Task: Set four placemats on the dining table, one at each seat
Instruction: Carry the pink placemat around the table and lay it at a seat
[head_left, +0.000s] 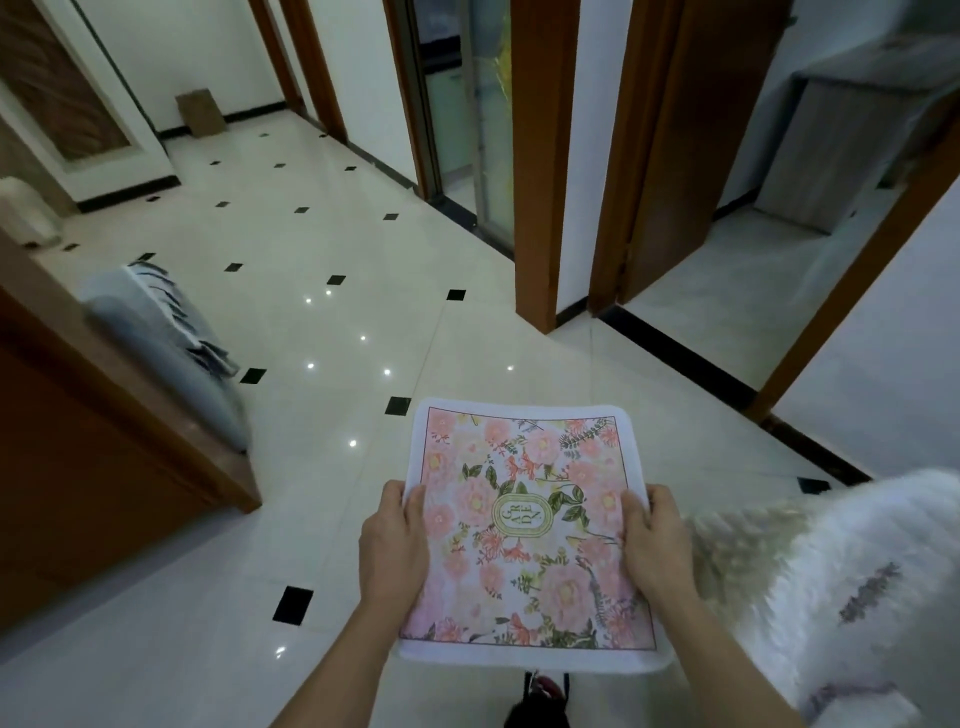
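A square placemat (524, 530) with a pink flower print, a white border and an oval label in its middle lies flat between my hands, held level above the tiled floor. My left hand (392, 545) grips its left edge, thumb on top. My right hand (657, 545) grips its right edge the same way. From here I cannot tell whether it is one mat or a stack. No dining table is in view.
A glossy cream floor (322, 332) with small black inset tiles stretches ahead. A wooden cabinet (78, 441) and a grey cushioned seat (171, 343) stand at left. Wooden door frames (545, 171) open ahead. A white fluffy cover (831, 582) is at right.
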